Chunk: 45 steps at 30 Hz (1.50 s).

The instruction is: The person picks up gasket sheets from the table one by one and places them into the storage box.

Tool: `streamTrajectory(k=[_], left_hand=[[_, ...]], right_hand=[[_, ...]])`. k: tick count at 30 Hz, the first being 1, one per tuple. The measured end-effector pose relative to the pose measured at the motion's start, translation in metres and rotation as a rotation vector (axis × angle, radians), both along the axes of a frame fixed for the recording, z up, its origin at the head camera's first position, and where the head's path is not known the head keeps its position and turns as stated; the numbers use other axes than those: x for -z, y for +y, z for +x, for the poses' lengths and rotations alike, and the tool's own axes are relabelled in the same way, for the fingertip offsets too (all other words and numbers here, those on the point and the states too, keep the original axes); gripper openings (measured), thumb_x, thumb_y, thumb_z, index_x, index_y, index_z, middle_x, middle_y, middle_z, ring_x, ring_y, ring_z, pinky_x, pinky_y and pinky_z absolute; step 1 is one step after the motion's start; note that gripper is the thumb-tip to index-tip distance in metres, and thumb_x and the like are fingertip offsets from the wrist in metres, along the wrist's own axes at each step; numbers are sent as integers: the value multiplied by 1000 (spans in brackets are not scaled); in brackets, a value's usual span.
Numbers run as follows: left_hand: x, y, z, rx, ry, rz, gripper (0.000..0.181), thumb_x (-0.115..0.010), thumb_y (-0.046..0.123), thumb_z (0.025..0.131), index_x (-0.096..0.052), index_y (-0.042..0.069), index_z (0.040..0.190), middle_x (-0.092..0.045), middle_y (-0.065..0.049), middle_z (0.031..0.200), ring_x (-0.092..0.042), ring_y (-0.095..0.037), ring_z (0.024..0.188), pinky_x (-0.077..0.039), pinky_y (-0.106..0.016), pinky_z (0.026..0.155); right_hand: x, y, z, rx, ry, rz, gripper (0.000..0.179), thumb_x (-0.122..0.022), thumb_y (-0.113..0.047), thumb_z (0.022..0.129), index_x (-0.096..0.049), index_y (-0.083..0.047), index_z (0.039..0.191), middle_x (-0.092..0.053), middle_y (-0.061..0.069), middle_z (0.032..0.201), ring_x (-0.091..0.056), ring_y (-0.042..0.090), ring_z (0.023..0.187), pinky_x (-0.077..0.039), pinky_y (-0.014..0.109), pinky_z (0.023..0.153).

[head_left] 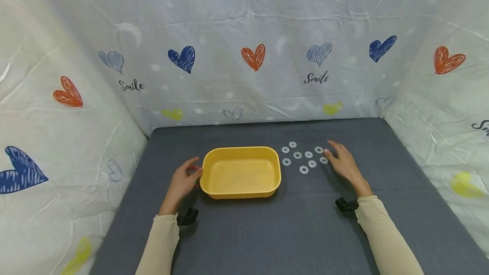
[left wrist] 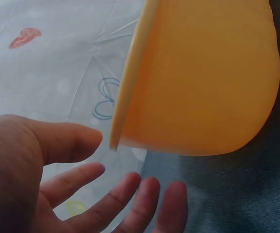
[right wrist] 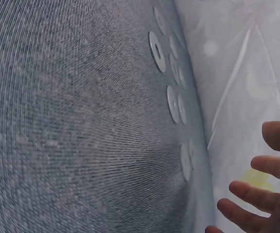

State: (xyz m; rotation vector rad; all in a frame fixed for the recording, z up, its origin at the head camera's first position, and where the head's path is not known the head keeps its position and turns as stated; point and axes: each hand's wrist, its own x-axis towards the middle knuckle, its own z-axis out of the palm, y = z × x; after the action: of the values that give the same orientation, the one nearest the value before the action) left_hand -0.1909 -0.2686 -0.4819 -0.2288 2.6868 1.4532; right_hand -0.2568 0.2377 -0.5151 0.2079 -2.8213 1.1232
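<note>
A yellow rectangular plastic tub point(head_left: 240, 194) stands on the dark grey cloth, hollow side up. Just off its left end is my left hand point(head_left: 184, 181), thumb and fingers spread and relaxed. The left wrist view shows that hand point(left wrist: 81, 179) with a small gap between its thumb and the tub's rim point(left wrist: 123, 107). To the right of the tub lie several flat metal washers point(head_left: 297, 155), loosely scattered. My right hand point(head_left: 344, 164) hovers at their right edge with fingers extended, holding nothing. In the right wrist view the washers point(right wrist: 173, 104) lie flat beyond the fingers point(right wrist: 256, 196).
The dark grey tabletop point(head_left: 267, 237) reaches back to a white curtain point(head_left: 244, 84) printed with hearts and the word Smile. Similar sheets hang at the left and right sides. A black strap-mounted camera point(head_left: 187, 217) sits on the left wrist, another point(head_left: 347, 205) on the right.
</note>
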Motion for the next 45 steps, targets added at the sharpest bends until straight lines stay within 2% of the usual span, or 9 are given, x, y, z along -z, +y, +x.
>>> streamTrajectory(k=[3,6,9,12,21,26,30,45], left_hand=[[2,-1,1,-18,-33,52,51,-57,27,100,-43,17,148,-52,-17,132,-63,-28,99,-59,-35,70],[4,-1,3,-24,-63,99,49,-58,26,100,-45,18,147,-52,-16,131,-63,-22,90,-59,-34,69],[6,0,3,-32,-80,144,49,-59,23,99,-46,19,146,-52,-16,129,-63,-21,87,-59,-34,68],[7,2,4,-37,-79,178,48,-59,20,99,-46,18,146,-52,-16,127,-63,-23,88,-59,-34,69],[8,2,4,-47,-75,206,47,-59,17,99,-48,17,144,-53,-15,123,-64,-26,90,-59,-35,71],[9,0,3,-51,-84,220,47,-59,19,99,-47,18,144,-53,-15,124,-63,-25,89,-58,-34,71],[9,1,3,-51,-86,230,48,-60,20,98,-47,19,144,-53,-16,124,-63,-25,88,-58,-35,72],[13,2,3,-68,-71,296,47,-60,17,98,-48,17,144,-54,-16,121,-64,-23,87,-59,-30,70]], right_hand=[[4,1,-2,24,-4,-9,54,-49,-31,103,-42,0,146,-43,29,144,-40,47,135,-31,61,110],[9,2,-4,55,-4,-28,52,-52,-31,102,-46,1,143,-50,29,135,-50,45,123,-39,59,102],[13,4,-6,81,0,-44,48,-54,-29,101,-51,1,139,-55,28,126,-57,42,110,-45,56,93],[18,6,-7,84,8,-36,46,-57,-26,100,-54,2,136,-57,28,121,-59,40,105,-46,54,89],[28,10,-7,66,-20,-17,43,-64,-20,96,-58,1,134,-57,27,122,-61,40,105,-48,53,89],[33,11,-10,56,-26,0,38,-69,-19,93,-65,-1,126,-58,25,117,-58,37,100,-46,47,84],[35,12,-12,53,-65,-5,35,-71,-22,91,-70,-2,121,-57,22,116,-55,34,99,-42,43,83],[33,13,-15,46,-82,6,33,-72,-18,90,-70,-2,119,-56,22,116,-54,35,100,-43,50,88]])
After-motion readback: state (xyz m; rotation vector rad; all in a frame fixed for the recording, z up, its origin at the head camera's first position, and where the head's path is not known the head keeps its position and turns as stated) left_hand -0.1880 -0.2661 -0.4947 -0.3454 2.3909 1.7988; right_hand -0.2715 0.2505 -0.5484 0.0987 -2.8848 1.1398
